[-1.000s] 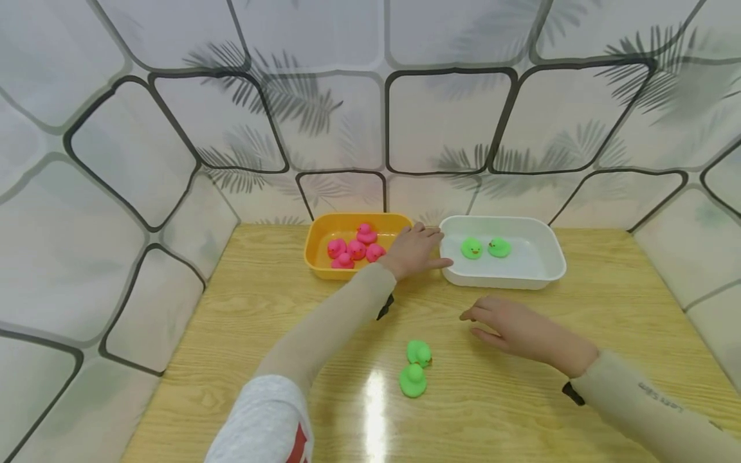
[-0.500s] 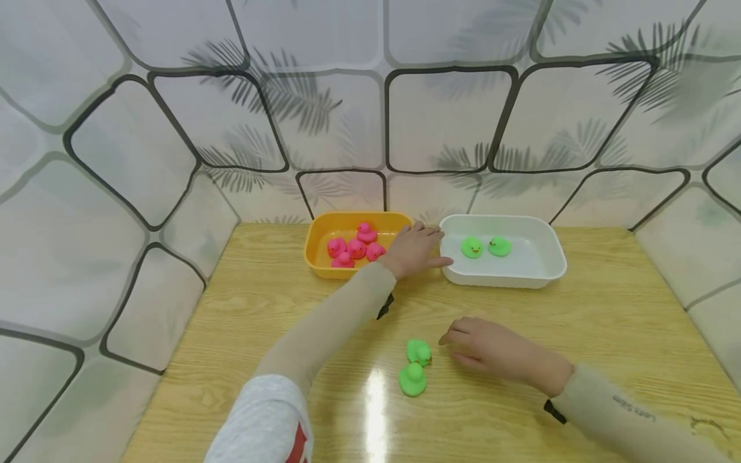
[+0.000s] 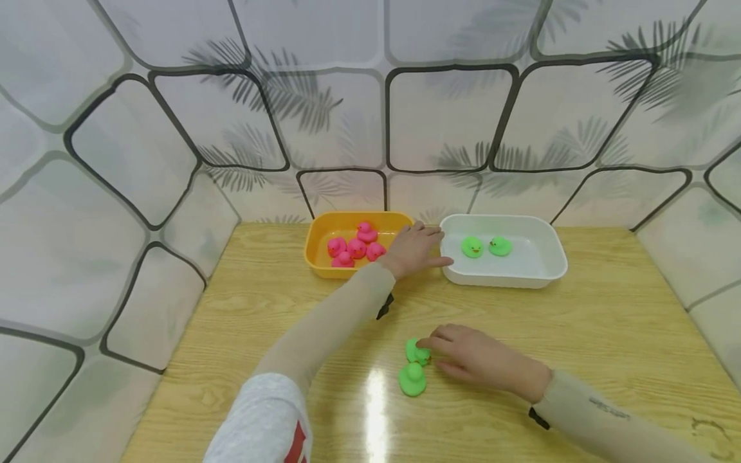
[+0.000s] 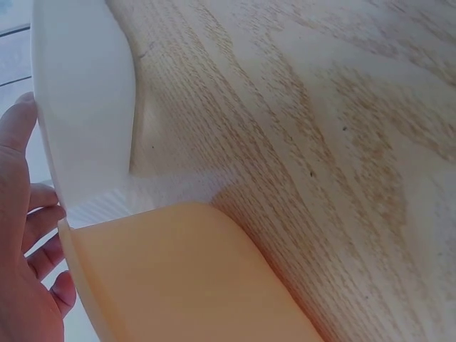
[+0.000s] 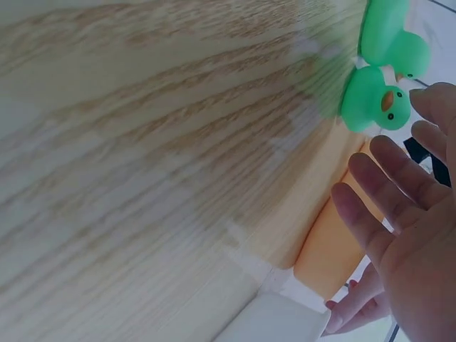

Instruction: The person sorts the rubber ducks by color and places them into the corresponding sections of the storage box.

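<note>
Two green rubber ducks lie close together on the table, the farther duck (image 3: 413, 351) and the nearer duck (image 3: 413, 381). My right hand (image 3: 477, 357) reaches over from the right, its index fingertip overlapping the farther duck in the head view. Its fingers stretch out loosely, not curled round the duck (image 5: 377, 101), as the right wrist view shows. Farther back, my left hand (image 3: 412, 249) spreads across the gap between an orange tub (image 3: 312, 254) and a white tub (image 3: 535, 260). In the left wrist view its fingers (image 4: 18, 121) rest at the tubs' rims.
Several pink ducks (image 3: 356, 249) sit in the orange tub. The white tub holds two green ducks, one (image 3: 471, 247) beside the other (image 3: 500, 246). Both tubs stand at the rear of the wooden table (image 3: 260, 308), against a patterned wall (image 3: 446, 122).
My right hand has moved left and toward the near side, from below the white tub to the farther loose duck. The left hand stays at the tubs.
</note>
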Available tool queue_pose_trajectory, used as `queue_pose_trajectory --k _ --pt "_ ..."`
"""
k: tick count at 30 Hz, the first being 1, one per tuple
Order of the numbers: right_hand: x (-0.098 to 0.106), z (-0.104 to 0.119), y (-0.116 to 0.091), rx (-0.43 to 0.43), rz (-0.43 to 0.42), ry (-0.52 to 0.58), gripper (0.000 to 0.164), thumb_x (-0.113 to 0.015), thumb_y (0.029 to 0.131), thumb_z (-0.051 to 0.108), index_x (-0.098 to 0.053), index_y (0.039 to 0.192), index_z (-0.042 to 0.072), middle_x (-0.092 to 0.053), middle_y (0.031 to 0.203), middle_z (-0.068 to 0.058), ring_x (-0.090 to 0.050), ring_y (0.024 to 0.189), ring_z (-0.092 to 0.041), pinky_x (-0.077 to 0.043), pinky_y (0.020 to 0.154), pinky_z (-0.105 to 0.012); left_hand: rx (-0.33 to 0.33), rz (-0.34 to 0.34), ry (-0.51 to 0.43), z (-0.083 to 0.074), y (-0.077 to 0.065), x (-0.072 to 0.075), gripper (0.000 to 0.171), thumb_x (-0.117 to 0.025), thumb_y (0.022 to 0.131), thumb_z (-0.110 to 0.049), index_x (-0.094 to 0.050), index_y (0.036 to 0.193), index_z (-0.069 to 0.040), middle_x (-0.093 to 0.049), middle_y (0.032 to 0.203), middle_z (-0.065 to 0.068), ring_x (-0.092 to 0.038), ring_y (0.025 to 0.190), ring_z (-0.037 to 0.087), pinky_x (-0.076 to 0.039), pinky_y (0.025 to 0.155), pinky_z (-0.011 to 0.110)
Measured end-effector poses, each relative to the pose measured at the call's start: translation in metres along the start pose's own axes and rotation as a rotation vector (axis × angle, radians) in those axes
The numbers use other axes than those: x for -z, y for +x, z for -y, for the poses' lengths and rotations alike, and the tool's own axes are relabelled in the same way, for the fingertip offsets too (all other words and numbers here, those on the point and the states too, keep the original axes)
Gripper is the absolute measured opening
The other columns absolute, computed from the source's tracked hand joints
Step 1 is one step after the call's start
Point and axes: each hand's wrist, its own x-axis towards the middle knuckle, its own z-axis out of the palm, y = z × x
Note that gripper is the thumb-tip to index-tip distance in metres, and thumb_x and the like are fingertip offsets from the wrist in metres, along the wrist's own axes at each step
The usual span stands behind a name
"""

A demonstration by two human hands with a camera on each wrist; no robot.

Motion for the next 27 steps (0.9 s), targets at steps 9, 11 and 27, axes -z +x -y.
queue_pose_trajectory --k 9,11,27 --pt "-0.004 0.000 0.004 0.014 0.009 0.001 0.042 -0.074 0.096 0.014 -0.066 0.137 0.017 -0.064 0.113 0.004 -0.061 0.102 -0.011 -0.056 0.090 -0.035 -0.011 -0.017 -0.021 0.002 0.004 -0.004 0.076 -0.053 0.100 -0.068 -0.049 0.156 -0.017 -0.043 0.164 0.000 -0.039 0.144 0.024 -0.033 0.120 0.047" --pt "-0.003 0.000 0.004 -0.003 0.018 0.005 0.039 -0.073 0.097 0.014 -0.067 0.135 0.017 -0.065 0.113 0.004 -0.062 0.103 -0.012 -0.056 0.091 -0.036 -0.013 -0.020 -0.024 0.002 0.005 -0.004 0.076 -0.053 0.100 -0.068 -0.049 0.156 -0.017 -0.043 0.163 0.000 -0.039 0.144 0.024 -0.034 0.119 0.047" --pt "0.010 -0.012 -0.015 -0.077 0.014 -0.017 0.029 -0.077 0.092 0.011 -0.067 0.118 0.018 -0.061 0.104 0.009 -0.058 0.094 -0.008 -0.055 0.082 -0.034 -0.013 -0.008 -0.010 0.001 0.001 -0.004 0.076 -0.052 0.100 -0.067 -0.048 0.157 -0.017 -0.043 0.164 0.000 -0.040 0.143 0.024 -0.035 0.119 0.046"
